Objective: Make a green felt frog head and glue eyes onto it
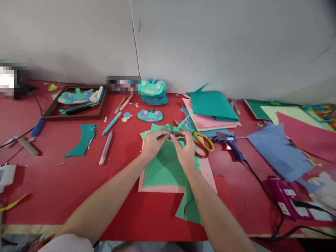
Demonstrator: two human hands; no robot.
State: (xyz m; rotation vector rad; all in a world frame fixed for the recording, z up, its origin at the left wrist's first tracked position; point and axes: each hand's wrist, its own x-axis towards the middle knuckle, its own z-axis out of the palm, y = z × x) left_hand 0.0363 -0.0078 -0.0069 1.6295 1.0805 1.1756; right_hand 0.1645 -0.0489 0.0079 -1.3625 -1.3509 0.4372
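Note:
My left hand and my right hand meet above the stacked sheets, fingertips pinched together. A narrow light green felt strip rises from between the fingertips of both. A small dark edge shows at my left fingers, too small to name. Beneath lies a light green felt sheet on a pale pink sheet, with green offcuts around it. Scissors with yellow and red handles rest just right of my right hand, their blades partly hidden.
Frog-face cutouts are stacked by the wall, a single one in front. A brown tray stands left. Rightward are a blue glue gun with a cord, folded felt, blue felt and a purple power strip.

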